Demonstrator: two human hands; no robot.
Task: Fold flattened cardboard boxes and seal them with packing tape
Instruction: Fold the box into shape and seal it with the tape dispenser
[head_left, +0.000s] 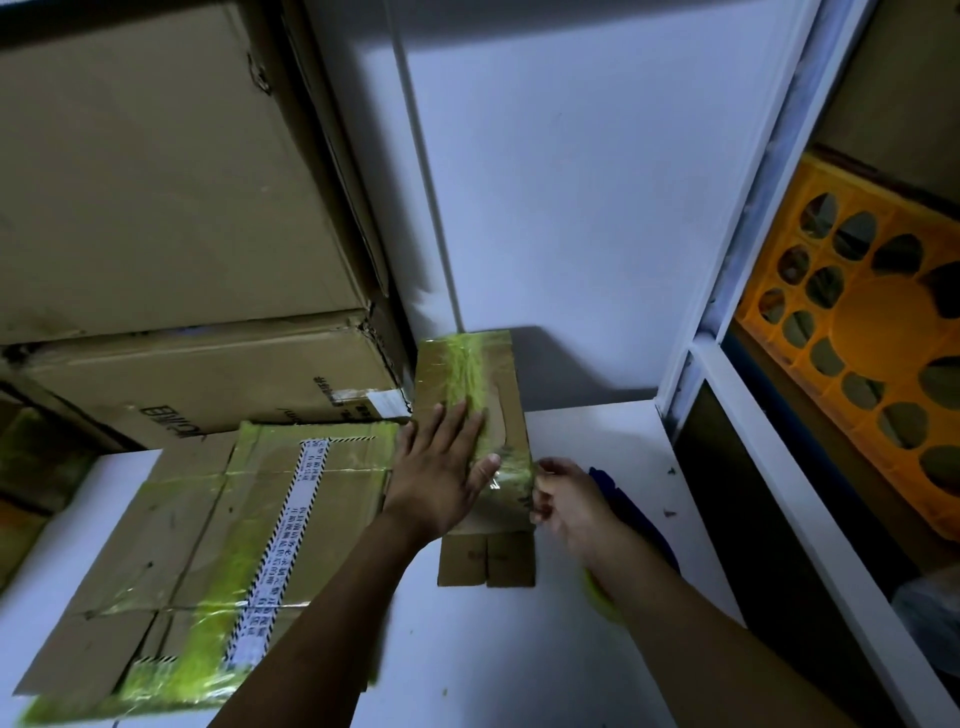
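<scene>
A small brown cardboard box (498, 410) stands on the white table (582, 447) near the wall, with a strip of yellow-green tape along its top. My left hand (441, 467) lies flat on the box top with straight fingers, pressing the tape down. At the box's near right corner, my right hand (566, 499) has its fingers curled against the tape end; what it holds is not clear. A dark blue object (631, 512) shows behind my right wrist. Two loose flaps (485, 561) stick out at the box's near bottom.
A larger flattened carton (208, 545) with yellow-green tape and a white printed strip lies on the table at the left. Big stacked cartons (171, 218) fill the back left. A white shelf frame (727, 291) and an orange crate (872, 332) stand at the right.
</scene>
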